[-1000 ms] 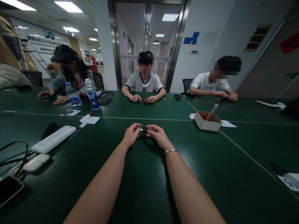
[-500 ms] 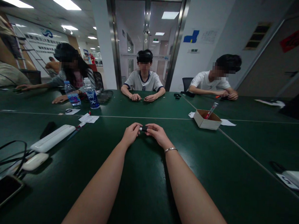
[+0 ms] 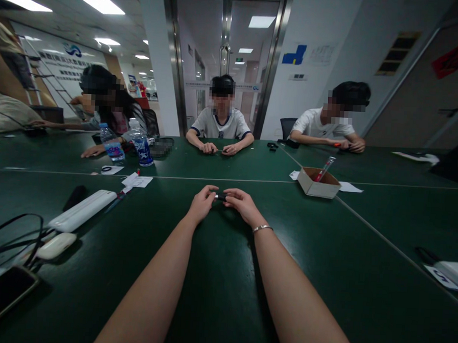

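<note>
Between my two hands, over the green table [image 3: 224, 263], is a small dark stick-like object with a silvery left end [image 3: 220, 196]. It lies roughly level, and its exact kind is too small to make out. My right hand [image 3: 242, 203] pinches the black end between thumb and fingers. My left hand [image 3: 202, 203] is at the silvery end, its thumb side against it and its index finger raised a little. Fingers cover part of the object at both ends. A metal bracelet [image 3: 262, 228] circles my right wrist.
Ahead to the right stands a small cardboard box [image 3: 316, 189] with a red-and-clear tube in it. On the left are a white power bank-like bar [image 3: 83, 212], cables, a phone [image 3: 5, 298] and papers [image 3: 136, 181]. Two bottles [image 3: 141, 146] stand farther back. Several people sit across the table.
The left index finger has lifted and straightened slightly off the small object. My right hand and the object stay almost in place.
</note>
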